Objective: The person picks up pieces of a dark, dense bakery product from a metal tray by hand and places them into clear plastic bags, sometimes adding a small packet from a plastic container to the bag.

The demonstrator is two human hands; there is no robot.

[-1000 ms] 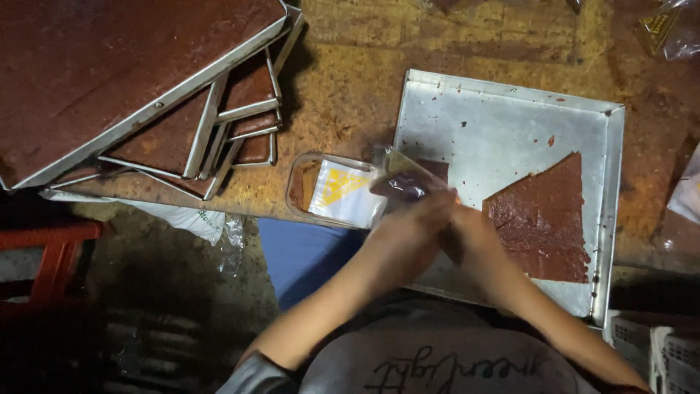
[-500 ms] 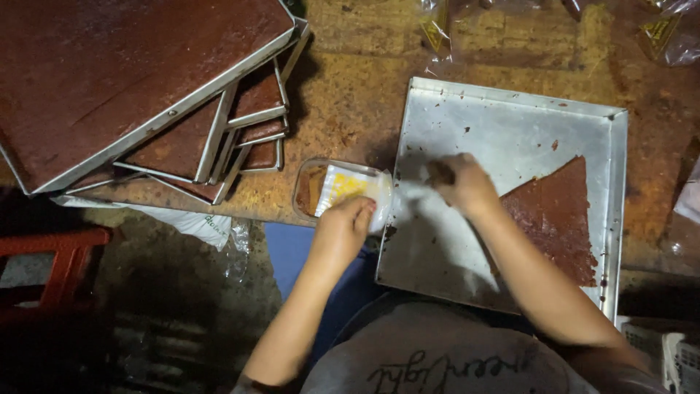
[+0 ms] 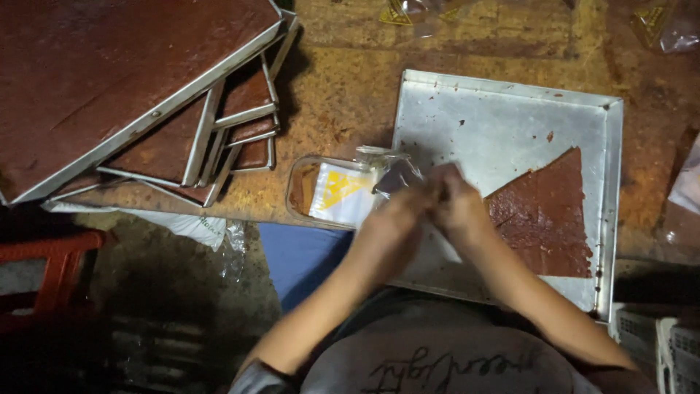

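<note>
My left hand (image 3: 394, 216) and my right hand (image 3: 458, 206) meet over the near left part of a shallow metal tray (image 3: 503, 117). Between them they pinch a small clear plastic pouch (image 3: 394, 175); what is inside it is hidden by the fingers. A triangular slab of dark red-brown paste (image 3: 548, 215) lies on the tray just right of my right hand. Left of my left hand sits a clear plastic tub (image 3: 329, 192) with white and yellow pouches in it, at the table's near edge.
A fanned stack of metal trays filled with the same red-brown paste (image 3: 138, 95) covers the table's left. More clear pouches (image 3: 660, 22) lie along the far edge. A red stool (image 3: 51, 270) stands on the floor at left, and white crates (image 3: 656, 350) at lower right.
My left hand has left the tub and come right to meet my right hand. Both hands now grip the clear pouch together.
</note>
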